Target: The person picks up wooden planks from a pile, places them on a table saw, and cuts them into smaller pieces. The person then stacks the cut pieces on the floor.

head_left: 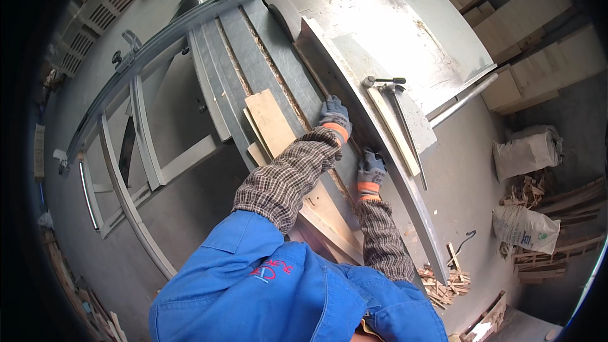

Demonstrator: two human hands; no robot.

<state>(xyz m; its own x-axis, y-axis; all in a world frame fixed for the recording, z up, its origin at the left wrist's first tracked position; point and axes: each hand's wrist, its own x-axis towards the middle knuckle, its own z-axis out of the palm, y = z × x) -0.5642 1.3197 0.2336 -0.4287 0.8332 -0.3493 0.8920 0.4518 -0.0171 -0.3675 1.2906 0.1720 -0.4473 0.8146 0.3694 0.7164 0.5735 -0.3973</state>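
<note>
Frame centre: left hand (334,113) on, right hand (372,166) near, a thin wooden strip (311,69) beside the rip fence (413,204); whether either grips cannot be determined.

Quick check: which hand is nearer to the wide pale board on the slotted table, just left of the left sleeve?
Left. The left hand is to the right of the board, apart from it; the right hand is farther right and closer to the body.
</note>
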